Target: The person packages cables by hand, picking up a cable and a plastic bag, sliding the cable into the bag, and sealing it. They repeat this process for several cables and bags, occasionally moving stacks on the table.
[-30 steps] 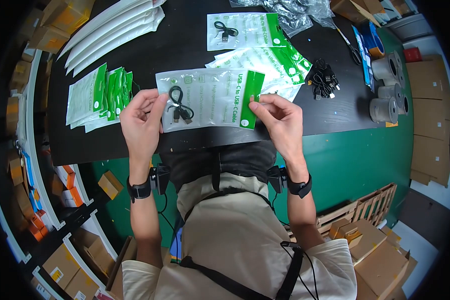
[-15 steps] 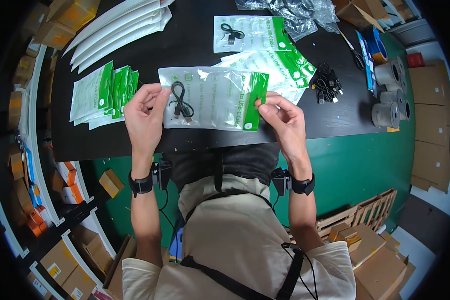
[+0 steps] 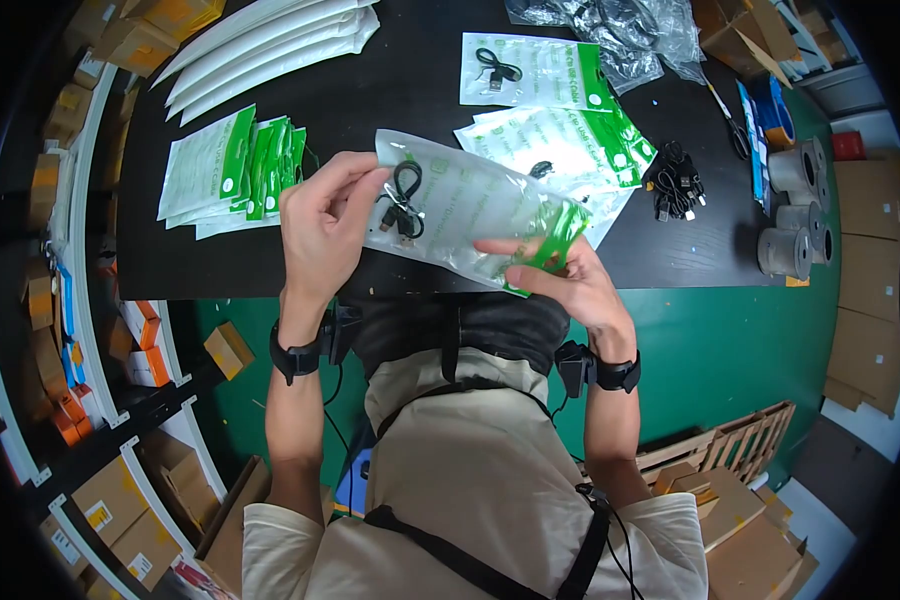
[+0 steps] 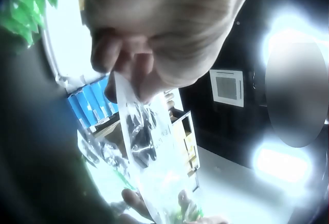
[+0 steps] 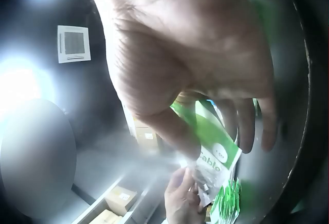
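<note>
A clear plastic cable bag (image 3: 465, 205) with a green end hangs tilted over the table's front edge, between both hands. Through it shows a coiled black USB cable (image 3: 404, 200), near the bag's left end. My left hand (image 3: 325, 228) pinches that left end by the corner. At the other end, my right hand (image 3: 585, 288) holds the green strip between thumb and fingers, with the index finger lying along the bag. In the right wrist view the green strip (image 5: 218, 139) sits behind the thumb. The left wrist view shows the bag (image 4: 164, 175) nearly edge-on.
Filled green-ended bags (image 3: 205, 165) lie stacked at the left. More bags (image 3: 540, 65) overlap behind the right hand. Loose black cables (image 3: 678, 185), scissors (image 3: 735, 132) and wire spools (image 3: 782, 252) are at the right. White mailers (image 3: 270, 50) and crumpled clear plastic (image 3: 635, 45) lie at the back.
The bag has gone from level to tilted, its green end now lower and bent. My right hand has turned and moved down; my left hand has shifted right with the bag.
</note>
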A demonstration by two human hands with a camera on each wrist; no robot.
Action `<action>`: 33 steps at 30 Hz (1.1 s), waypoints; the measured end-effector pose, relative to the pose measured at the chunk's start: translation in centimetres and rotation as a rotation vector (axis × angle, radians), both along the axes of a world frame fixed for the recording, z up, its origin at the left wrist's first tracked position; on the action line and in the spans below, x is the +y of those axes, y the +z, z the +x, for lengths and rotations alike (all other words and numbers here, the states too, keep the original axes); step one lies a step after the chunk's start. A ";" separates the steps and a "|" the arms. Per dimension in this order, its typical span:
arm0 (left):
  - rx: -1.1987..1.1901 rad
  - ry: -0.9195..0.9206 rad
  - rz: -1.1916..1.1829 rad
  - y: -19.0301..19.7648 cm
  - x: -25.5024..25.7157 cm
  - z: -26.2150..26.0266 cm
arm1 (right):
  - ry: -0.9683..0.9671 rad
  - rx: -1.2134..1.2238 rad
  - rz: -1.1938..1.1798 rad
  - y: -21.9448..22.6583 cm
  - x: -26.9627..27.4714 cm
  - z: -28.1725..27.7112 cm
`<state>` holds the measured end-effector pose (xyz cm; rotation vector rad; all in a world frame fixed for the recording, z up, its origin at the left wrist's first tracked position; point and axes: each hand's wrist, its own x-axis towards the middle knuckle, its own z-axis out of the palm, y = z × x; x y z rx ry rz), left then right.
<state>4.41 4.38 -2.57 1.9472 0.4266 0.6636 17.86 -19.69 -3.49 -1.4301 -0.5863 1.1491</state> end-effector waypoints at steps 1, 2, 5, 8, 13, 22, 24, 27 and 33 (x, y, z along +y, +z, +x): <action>0.001 0.004 0.002 0.3 0.1 -0.1 | 0.008 -0.011 0.040 -0.6 -0.1 0.0; -0.001 -0.022 -0.026 0.8 0.2 -0.3 | 0.016 -0.023 0.082 -1.0 -0.1 0.1; -0.003 -0.075 -0.077 2.4 0.4 -0.4 | 0.013 0.040 0.133 -1.3 -0.3 0.3; -0.244 -0.085 -0.369 4.2 -0.3 0.5 | -0.010 0.186 0.143 -0.6 -0.2 0.3; -0.234 -0.067 -0.368 4.9 0.0 0.6 | -0.002 -0.164 0.171 0.4 0.7 -0.4; -0.174 -0.058 -0.200 5.1 0.1 1.2 | -0.018 -0.248 0.099 1.8 1.2 -1.0; -0.170 -0.056 -0.182 5.6 -0.3 1.2 | -0.066 -0.278 0.051 1.8 1.5 -1.0; -0.220 -0.046 -0.123 6.3 -0.7 1.4 | -0.180 -0.291 0.175 0.3 1.7 -1.0; -0.202 -0.008 -0.090 7.1 -0.4 1.2 | -0.371 -0.195 0.357 0.2 2.9 -2.5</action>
